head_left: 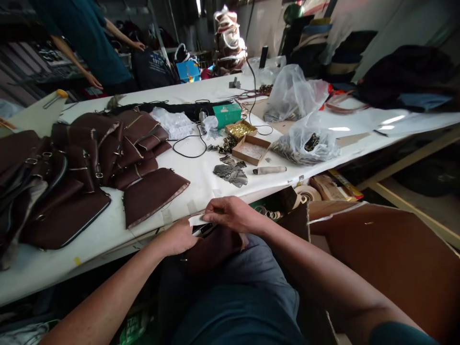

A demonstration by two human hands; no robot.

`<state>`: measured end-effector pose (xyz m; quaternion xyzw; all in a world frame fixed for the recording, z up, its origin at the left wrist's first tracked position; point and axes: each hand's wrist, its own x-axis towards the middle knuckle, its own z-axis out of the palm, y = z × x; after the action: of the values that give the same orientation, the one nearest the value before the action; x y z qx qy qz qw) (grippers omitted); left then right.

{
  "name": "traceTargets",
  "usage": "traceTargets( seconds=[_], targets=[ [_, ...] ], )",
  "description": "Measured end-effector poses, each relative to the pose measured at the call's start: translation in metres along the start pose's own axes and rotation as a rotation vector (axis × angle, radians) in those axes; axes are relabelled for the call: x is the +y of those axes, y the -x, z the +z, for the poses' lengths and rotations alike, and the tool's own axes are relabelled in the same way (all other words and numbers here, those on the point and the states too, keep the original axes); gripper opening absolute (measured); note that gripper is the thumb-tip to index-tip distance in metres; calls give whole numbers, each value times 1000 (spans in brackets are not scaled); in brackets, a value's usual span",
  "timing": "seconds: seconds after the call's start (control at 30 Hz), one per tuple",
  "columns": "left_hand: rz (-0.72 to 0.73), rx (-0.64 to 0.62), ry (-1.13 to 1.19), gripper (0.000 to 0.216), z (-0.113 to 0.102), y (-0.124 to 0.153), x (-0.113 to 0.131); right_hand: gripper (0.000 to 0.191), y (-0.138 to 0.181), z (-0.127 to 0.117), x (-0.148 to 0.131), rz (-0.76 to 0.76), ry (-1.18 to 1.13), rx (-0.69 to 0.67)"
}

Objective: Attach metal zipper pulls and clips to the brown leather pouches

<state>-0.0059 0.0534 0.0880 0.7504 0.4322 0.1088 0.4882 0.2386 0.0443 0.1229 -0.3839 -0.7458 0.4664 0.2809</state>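
Observation:
A dark brown leather-like bag piece (pixel 215 251) lies across my lap, just below the table's front edge. At its upper edge shows a small white strip (pixel 196 220), spanning the gap between my two hands. My left hand (pixel 179 238) is closed at the left end of this strip, against the brown piece. From the right, my right hand (pixel 230 214) pinches the strip's other end between thumb and fingers. A dark slim item with a light edge (pixel 203 231) shows under the strip; its kind is unclear. Both hands' fingertips are partly hidden.
Brown bag parts (pixel 86 163) are heaped on the white table (pixel 201 184) at left. Metal plates (pixel 232 173), a cardboard tray (pixel 251 149), a box of gold-coloured pieces (pixel 241 128) and plastic bags (pixel 305 141) lie ahead. A large carton (pixel 388 254) stands right. Another person (pixel 89 43) stands behind the table.

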Motion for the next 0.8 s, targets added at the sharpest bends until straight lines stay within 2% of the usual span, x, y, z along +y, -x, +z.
traceTargets(
  seconds=[0.07, 0.13, 0.3, 0.47, 0.8],
  targets=[
    [-58, 18, 43, 50, -2, 4, -7, 25, -8, 8, 7, 43, 116, -120],
    [-114, -13, 101, 52, -5, 7, -18, 20, -5, 16, 14, 102, 229, -144],
    [-159, -119, 253, 58, -9, 3, -38, 21, 11, 36, 26, 210, 455, -21],
    [-149, -197, 284, 64, -13, -4, -43, 22, 12, 48, 31, 259, 509, 40],
    [-159, -56, 87, 52, -6, -3, -32, 26, 4, 51, 35, 280, 593, 78]
  ],
)
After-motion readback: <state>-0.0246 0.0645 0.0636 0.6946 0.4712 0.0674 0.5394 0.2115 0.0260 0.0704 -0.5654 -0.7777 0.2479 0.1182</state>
